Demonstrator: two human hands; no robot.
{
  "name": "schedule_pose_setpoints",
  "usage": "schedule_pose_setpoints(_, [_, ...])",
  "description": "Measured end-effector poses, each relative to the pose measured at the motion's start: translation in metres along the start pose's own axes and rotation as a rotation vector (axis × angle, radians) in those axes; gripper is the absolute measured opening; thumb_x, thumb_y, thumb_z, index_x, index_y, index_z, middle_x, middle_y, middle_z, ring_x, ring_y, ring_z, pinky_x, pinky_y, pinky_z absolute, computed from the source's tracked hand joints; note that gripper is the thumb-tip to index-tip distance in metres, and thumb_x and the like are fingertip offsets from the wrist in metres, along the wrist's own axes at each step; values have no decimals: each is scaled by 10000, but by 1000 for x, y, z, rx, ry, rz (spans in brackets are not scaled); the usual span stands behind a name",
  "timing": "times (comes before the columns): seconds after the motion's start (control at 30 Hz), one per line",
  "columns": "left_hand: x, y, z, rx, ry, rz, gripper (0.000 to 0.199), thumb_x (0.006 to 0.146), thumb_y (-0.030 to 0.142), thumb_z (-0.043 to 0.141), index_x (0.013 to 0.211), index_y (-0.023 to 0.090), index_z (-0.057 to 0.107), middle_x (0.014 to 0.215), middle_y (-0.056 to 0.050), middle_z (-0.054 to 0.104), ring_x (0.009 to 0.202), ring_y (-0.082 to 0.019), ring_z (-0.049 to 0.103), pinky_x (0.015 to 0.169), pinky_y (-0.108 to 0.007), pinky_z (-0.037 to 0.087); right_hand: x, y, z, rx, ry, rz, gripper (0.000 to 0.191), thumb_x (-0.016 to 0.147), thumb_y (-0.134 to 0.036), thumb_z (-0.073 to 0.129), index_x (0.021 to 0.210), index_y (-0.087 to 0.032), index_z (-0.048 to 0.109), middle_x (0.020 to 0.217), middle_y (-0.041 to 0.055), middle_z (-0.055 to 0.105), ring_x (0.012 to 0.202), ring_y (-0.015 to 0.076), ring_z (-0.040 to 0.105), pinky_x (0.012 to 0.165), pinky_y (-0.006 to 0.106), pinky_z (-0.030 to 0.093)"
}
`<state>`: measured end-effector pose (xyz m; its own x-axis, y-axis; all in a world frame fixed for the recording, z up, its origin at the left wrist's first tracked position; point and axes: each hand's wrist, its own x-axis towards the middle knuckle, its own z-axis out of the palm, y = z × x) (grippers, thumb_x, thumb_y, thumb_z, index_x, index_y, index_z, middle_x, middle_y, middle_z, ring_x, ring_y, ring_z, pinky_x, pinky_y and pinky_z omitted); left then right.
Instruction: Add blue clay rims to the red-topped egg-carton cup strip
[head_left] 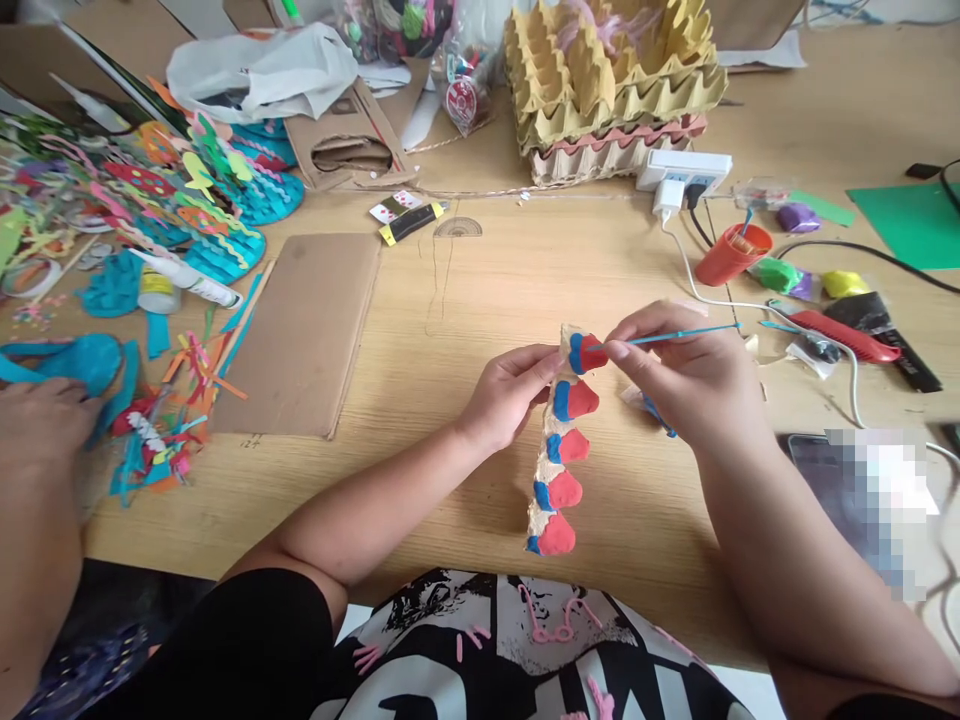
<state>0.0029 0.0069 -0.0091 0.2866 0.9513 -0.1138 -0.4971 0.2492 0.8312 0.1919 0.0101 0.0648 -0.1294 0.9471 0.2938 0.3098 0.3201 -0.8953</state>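
A strip of egg carton (535, 515) runs toward me, its several bumps covered with red clay (564, 490) and blue clay (561, 402). My left hand (511, 395) pinches the strip near its far end, at the left edge. My right hand (679, 375) holds a thin blue stick (686, 332) between thumb and fingers. The stick's tip touches the red and blue clay on the farthest bump. Some small wrapped blue material (651, 408) lies on the table under my right hand, partly hidden.
Brown cardboard (292, 335) lies left of my arm, beside colourful scraps and blue craft pieces (217, 250). Another person's hand (45, 430) is at the far left. Egg trays (615, 100), a power strip (686, 170), a red cup (733, 253), cables and a phone (814, 465) surround the right side.
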Motion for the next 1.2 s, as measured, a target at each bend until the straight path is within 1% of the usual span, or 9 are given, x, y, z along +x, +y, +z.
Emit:
schedule_pose_setpoints(0.1, [1,-1,-1,-1,-6,-7,316,816,500,852,945,212,833,831,-31,781,719,-128,708,645,-244,555,-4,-8,-3,174,-18,129,216,861,-435,823,843,-240,732,710,0,701,610,129,640,537,284,498])
schedule_pose_setpoints(0.23, [2,-2,-3,-4,-18,9,285,822,474,854,938,214,837,826,-26,776,716,-111,688,641,-228,542,-5,-14,-7,277,-35,144,213,863,-401,821,826,-227,705,755,11,743,656,135,689,590,281,553])
schedule_pose_setpoints(0.4, [3,-2,-3,0,-22,11,299,824,483,849,952,213,837,872,-37,792,745,-121,700,656,-236,548,-4,-15,-7,-15,-76,24,162,871,-362,802,880,-227,714,781,14,757,664,141,692,577,284,538])
schedule_pose_setpoints(0.57, [3,-1,-2,1,-32,3,316,832,500,838,961,211,834,889,-42,799,762,-130,713,691,-247,565,-9,-19,-8,-261,49,-16,122,881,-351,781,934,-252,734,805,16,772,662,158,654,600,329,522])
schedule_pose_setpoints(0.67, [3,-1,-2,-7,-40,-2,316,839,501,832,972,215,835,886,-42,796,753,-125,710,679,-243,560,-9,-22,-10,-297,94,13,108,872,-359,790,904,-263,749,800,15,768,674,172,642,611,350,510])
schedule_pose_setpoints(0.73, [3,-1,-2,-17,-29,-3,319,822,501,848,955,211,836,856,-37,788,736,-123,703,674,-244,560,-8,-23,-12,-279,60,26,79,885,-345,781,894,-268,764,824,24,772,711,183,652,612,355,498])
schedule_pose_setpoints(0.87, [3,-2,-3,-19,-4,2,304,803,479,869,949,213,841,836,-28,785,724,-116,698,656,-234,552,-5,-20,-11,-253,-73,-83,24,901,-296,771,890,-276,781,867,21,751,775,180,655,652,359,486])
schedule_pose_setpoints(0.97, [3,-2,-2,-35,-26,7,262,827,453,858,962,229,844,873,-26,797,743,-110,711,652,-217,549,-5,-13,-7,-295,-63,-175,29,888,-289,793,917,-287,794,883,11,701,778,162,634,663,348,480])
schedule_pose_setpoints(1.2, [1,-2,-1,-56,-84,17,192,873,421,825,968,255,846,885,-10,801,731,-89,713,648,-197,548,-3,-1,0,-374,-61,-176,49,896,-301,776,943,-294,787,906,30,667,845,191,651,763,378,538])
